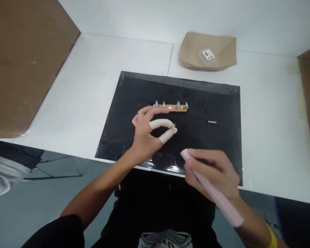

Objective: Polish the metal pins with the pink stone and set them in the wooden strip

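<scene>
My left hand (144, 136) wears white finger cots on its thumb and index finger, and the two tips are pinched on a small greyish piece (174, 126) too small to name. Its other fingers reach to a narrow wooden strip (173, 108), on which several small shiny upright pieces and white dots show. Closer to me, my right hand (214, 172) is closed around a long pale pink stick (219, 198), slightly blurred, with one end poking out past the fingers toward my left hand.
A black mat (196, 134) lies on the white table (268, 120). On its right side is a thin light rod (212, 122). Behind it, a brown paper tray (222, 51) holds a small clear box (207, 56). Brown panels (28, 62) stand at the left and right.
</scene>
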`<act>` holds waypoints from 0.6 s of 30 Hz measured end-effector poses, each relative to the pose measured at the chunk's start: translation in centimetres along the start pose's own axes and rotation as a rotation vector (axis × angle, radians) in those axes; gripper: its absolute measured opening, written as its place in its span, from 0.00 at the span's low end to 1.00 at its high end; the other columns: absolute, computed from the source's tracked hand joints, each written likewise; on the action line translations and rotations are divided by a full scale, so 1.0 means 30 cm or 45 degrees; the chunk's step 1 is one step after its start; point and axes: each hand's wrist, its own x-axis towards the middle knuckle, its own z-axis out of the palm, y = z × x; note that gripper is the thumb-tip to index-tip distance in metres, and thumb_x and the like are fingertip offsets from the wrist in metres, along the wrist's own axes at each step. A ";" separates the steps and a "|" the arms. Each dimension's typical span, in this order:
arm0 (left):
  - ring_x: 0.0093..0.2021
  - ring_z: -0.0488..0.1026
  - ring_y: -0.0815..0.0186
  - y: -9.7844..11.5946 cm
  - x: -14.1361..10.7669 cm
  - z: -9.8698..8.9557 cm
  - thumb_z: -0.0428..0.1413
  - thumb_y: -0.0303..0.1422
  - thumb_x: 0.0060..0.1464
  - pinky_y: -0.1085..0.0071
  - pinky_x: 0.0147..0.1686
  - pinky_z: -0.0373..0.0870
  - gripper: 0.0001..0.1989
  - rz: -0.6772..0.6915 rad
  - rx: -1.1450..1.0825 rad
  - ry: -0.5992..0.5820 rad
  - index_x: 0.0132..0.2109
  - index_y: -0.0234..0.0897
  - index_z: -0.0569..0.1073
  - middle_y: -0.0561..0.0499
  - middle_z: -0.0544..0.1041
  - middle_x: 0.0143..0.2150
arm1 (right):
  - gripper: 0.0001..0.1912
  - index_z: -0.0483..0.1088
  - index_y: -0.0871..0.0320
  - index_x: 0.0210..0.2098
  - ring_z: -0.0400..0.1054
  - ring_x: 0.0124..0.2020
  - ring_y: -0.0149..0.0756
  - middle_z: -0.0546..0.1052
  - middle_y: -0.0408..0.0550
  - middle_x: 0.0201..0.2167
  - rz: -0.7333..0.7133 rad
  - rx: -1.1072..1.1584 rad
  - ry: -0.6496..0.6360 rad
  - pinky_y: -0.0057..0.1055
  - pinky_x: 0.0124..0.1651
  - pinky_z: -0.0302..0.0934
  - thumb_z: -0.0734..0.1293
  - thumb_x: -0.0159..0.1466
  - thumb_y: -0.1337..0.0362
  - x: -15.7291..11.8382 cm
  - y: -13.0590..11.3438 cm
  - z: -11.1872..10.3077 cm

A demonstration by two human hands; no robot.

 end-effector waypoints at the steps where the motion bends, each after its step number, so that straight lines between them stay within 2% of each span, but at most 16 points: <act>1: 0.61 0.74 0.49 -0.024 0.026 0.001 0.70 0.33 0.59 0.43 0.62 0.64 0.04 0.036 0.013 -0.013 0.37 0.46 0.82 0.50 0.84 0.55 | 0.08 0.78 0.52 0.44 0.79 0.35 0.29 0.82 0.45 0.43 -0.041 -0.059 0.069 0.25 0.37 0.77 0.73 0.68 0.71 0.006 0.010 0.000; 4: 0.61 0.73 0.46 -0.089 0.102 0.012 0.72 0.32 0.56 0.41 0.60 0.60 0.06 0.072 0.091 -0.048 0.37 0.46 0.83 0.50 0.84 0.55 | 0.11 0.76 0.54 0.44 0.79 0.38 0.31 0.80 0.48 0.44 -0.049 -0.115 0.191 0.25 0.39 0.78 0.73 0.65 0.75 -0.004 0.027 0.010; 8: 0.62 0.72 0.44 -0.141 0.167 0.040 0.73 0.30 0.54 0.40 0.61 0.56 0.07 0.051 0.156 -0.121 0.35 0.45 0.83 0.51 0.85 0.55 | 0.11 0.76 0.54 0.45 0.80 0.38 0.34 0.80 0.48 0.43 0.098 -0.078 0.186 0.29 0.38 0.79 0.72 0.66 0.74 -0.065 0.018 0.053; 13: 0.64 0.71 0.45 -0.149 0.186 0.068 0.70 0.30 0.56 0.43 0.63 0.53 0.05 0.022 0.226 -0.164 0.39 0.46 0.84 0.51 0.84 0.56 | 0.12 0.77 0.54 0.46 0.81 0.40 0.35 0.80 0.49 0.44 0.198 0.060 0.212 0.30 0.39 0.80 0.71 0.66 0.76 -0.124 0.005 0.110; 18: 0.65 0.70 0.46 -0.141 0.182 0.087 0.69 0.28 0.57 0.44 0.63 0.49 0.05 -0.005 0.275 -0.119 0.39 0.44 0.84 0.50 0.84 0.57 | 0.10 0.77 0.55 0.45 0.80 0.39 0.34 0.79 0.49 0.43 0.255 0.075 0.218 0.29 0.40 0.80 0.70 0.67 0.75 -0.129 0.012 0.113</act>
